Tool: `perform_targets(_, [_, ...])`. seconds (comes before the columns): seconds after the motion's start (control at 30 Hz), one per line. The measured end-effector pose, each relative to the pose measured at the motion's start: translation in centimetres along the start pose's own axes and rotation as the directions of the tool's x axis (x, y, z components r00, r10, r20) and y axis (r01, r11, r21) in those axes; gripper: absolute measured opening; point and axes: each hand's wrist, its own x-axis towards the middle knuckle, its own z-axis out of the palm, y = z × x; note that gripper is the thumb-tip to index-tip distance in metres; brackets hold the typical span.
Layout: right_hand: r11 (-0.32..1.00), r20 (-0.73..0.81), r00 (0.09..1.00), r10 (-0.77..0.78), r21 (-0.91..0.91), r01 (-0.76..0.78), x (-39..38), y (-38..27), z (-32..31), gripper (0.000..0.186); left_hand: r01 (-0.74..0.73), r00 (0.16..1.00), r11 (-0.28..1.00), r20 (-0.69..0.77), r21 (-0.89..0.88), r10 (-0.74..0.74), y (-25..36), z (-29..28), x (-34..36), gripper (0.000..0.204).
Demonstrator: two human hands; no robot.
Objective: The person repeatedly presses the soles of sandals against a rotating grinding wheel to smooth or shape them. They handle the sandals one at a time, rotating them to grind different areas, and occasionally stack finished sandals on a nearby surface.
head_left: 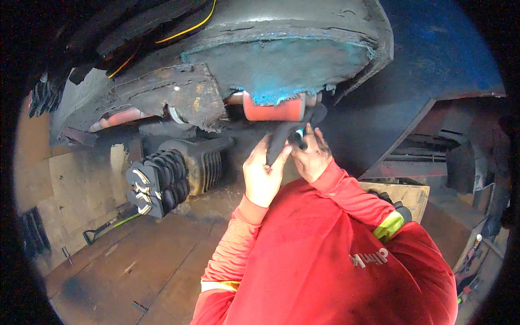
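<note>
Overhead hangs the grimy underside of a large machine [281, 32], its dark casing cracked and a patch of flaking teal coating [281, 70] exposed directly above the fingers. Yellow cables [187, 30] run along the casing up and to the left of the hands. Below, a worn wooden floor [124, 260] carries scuffs and a long-handled tool [105, 227], well apart from the fingers to their lower left. A black ribbed component [168, 181] with stacked plates sits left of the hands, near but not touching.

Just above the fingertips, an orange-red cylinder [273, 110] lies horizontally beneath the teal patch, its long axis running left to right.

Both hands are raised on red sleeves [325, 244] and meet at one object: a strip of dark flexible material [281, 142]. Its long axis runs diagonally, from between the palms up and to the right, its upper end reaching the right end of the cylinder; contact there cannot be confirmed. The left hand [264, 176] is curled around the strip's lower part, thumb and fingers closed on it. The right hand [311, 154], soiled dark, pinches the strip higher up and stands nearer the cylinder. A small light-blue item [299, 132] shows at the right fingertips; its nature cannot be determined.
</note>
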Motion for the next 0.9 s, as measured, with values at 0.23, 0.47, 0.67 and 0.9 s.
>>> perform_targets(0.23, [-0.857, 0.856, 0.4, 0.327, 0.447, -0.256, -1.1, 3.1, 1.9, 0.077, 0.014, 0.998, 0.999, 0.054, 0.04, -0.016, -1.7, -3.2, -2.9, 0.044])
perform_targets(0.47, [-0.73, 0.49, 0.87, 0.054, 0.614, -0.301, 4.0, 1.5, 5.9, 0.034, -0.039, 0.999, 0.984, 0.027, 0.176, 0.035, 2.2, -6.0, -0.3, 0.038])
perform_targets(0.67, [-0.733, 0.573, 0.82, -0.001, 0.557, -0.39, 5.2, 2.4, 5.5, 0.04, -0.058, 0.992, 0.944, 0.125, 0.325, 0.018, 4.1, -4.7, 2.5, 0.032])
perform_targets(0.9, [-0.731, 0.668, 0.733, 0.132, 0.564, -0.383, 2.5, 3.5, 2.8, 0.042, 0.138, 0.983, 0.981, 0.106, 0.134, -0.153, 3.6, -1.6, 3.3, 0.029])
